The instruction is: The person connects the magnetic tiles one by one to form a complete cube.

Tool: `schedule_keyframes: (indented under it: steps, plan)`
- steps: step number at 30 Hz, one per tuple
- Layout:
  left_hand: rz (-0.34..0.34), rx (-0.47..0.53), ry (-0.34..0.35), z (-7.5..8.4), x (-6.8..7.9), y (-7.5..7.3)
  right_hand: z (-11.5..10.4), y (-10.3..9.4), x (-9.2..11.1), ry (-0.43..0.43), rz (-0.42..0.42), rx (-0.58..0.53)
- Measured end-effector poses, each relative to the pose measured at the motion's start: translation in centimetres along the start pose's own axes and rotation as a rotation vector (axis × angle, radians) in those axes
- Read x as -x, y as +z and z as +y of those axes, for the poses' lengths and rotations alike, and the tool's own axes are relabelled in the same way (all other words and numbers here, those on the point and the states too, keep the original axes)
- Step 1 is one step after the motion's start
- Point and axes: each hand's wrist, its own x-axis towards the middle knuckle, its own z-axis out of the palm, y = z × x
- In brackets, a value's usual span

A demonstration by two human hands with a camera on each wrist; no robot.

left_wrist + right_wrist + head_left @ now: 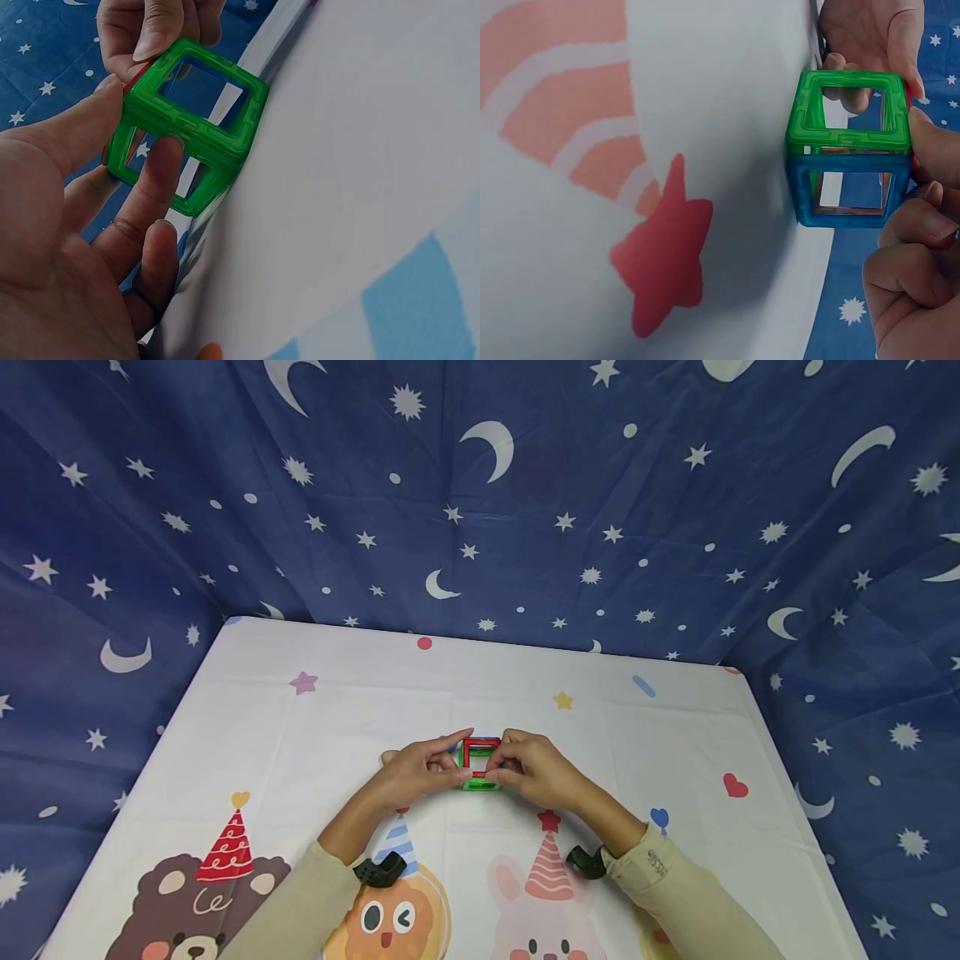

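Observation:
A small hollow cube of magnetic tiles stands on the white table between both hands. Its red tile lies on top, and a green tile faces the near side. My left hand grips the cube from the left, thumb at the top edge. In the left wrist view, its finger presses against a green tile. From the other side, my right hand pinches the red tile's right edge. A blue tile adjoins a green one in the right wrist view, with the right thumb at the red edge.
The white tablecloth has printed animals, party hats and stars. Behind and beside the table hangs a dark blue curtain with moons and stars. A black wrist mount sits at the left cuff, another mount at the right.

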Motion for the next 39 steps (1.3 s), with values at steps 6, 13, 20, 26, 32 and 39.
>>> schedule_keyframes:
  steps: [6, 13, 20, 26, 32, 39]
  plan:
    - [0.009, -0.043, -0.004, 0.0, 0.1, -0.1, -0.4, 0.3, 0.3, 0.015, -0.017, 0.121]
    - [0.013, -0.032, 0.004, 0.1, 0.1, 0.0, -1.1, 0.3, 0.5, 0.009, -0.007, 0.280]
    - [0.022, -0.050, 0.010, 0.3, 0.1, 0.1, -1.7, 0.2, 0.6, -0.022, 0.011, 0.385]
    - [0.024, -0.045, 0.014, 0.1, 0.1, 0.1, -1.4, 0.3, 0.9, 0.069, 0.035, 0.321]
    - [0.025, -0.053, 0.008, 0.1, 0.0, 0.1, -0.4, 0.4, 1.2, 0.221, 0.060, 0.229]
    - [0.028, -0.030, 0.013, 0.0, 0.0, 0.2, 0.2, 0.7, 1.0, 0.263, 0.043, -0.006]
